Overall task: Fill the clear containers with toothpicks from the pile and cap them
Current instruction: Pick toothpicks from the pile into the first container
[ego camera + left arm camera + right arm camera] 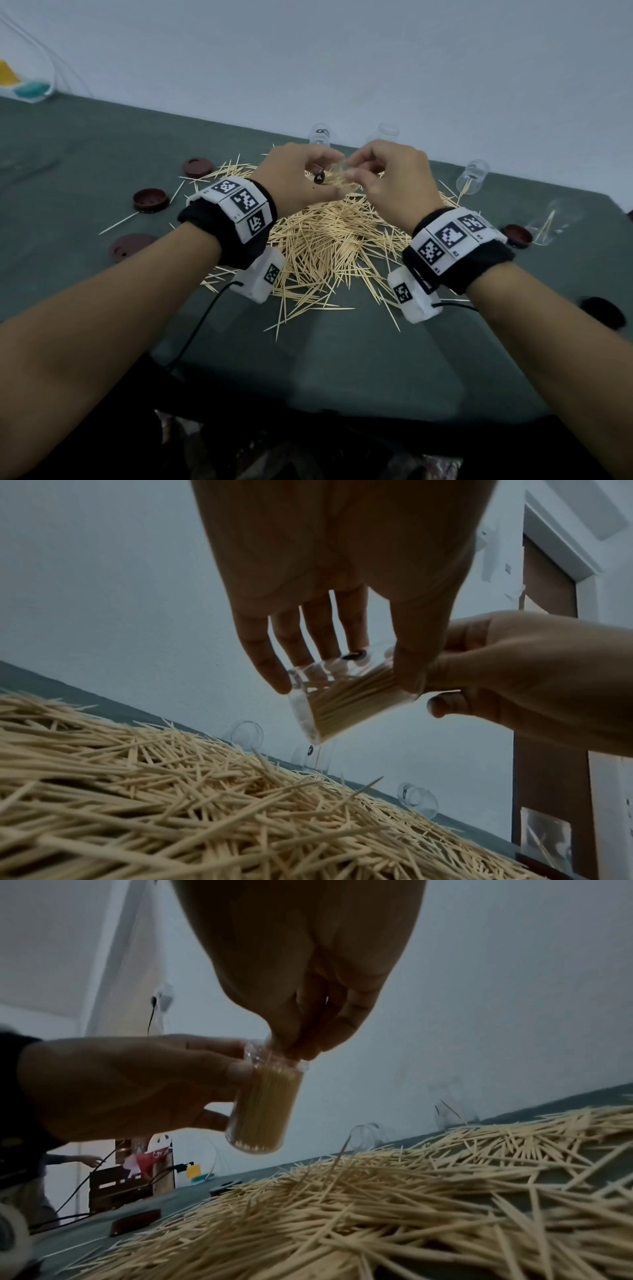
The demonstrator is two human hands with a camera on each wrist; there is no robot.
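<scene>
My left hand [320, 169] holds a clear container [337, 174] in the air over the toothpick pile [329, 246]. In the left wrist view the container [346, 704] lies tilted between thumb and fingers of the left hand [342, 685] and is packed with toothpicks. My right hand [358, 171] meets it at the mouth. From the right wrist, the right hand [304, 1050] has its fingertips bunched, pinching toothpicks at the open mouth of the container [263, 1110]. One toothpick [445, 691] sticks out there. No cap is on it.
Clear containers stand at the back [320, 135] [385, 133]; two more [474, 176] [555, 222] lie at the right with a few toothpicks inside. Dark red caps [197, 167] [150, 200] [128, 246] lie left of the pile, one [519, 234] right. The green table [85, 154] ends at a wall.
</scene>
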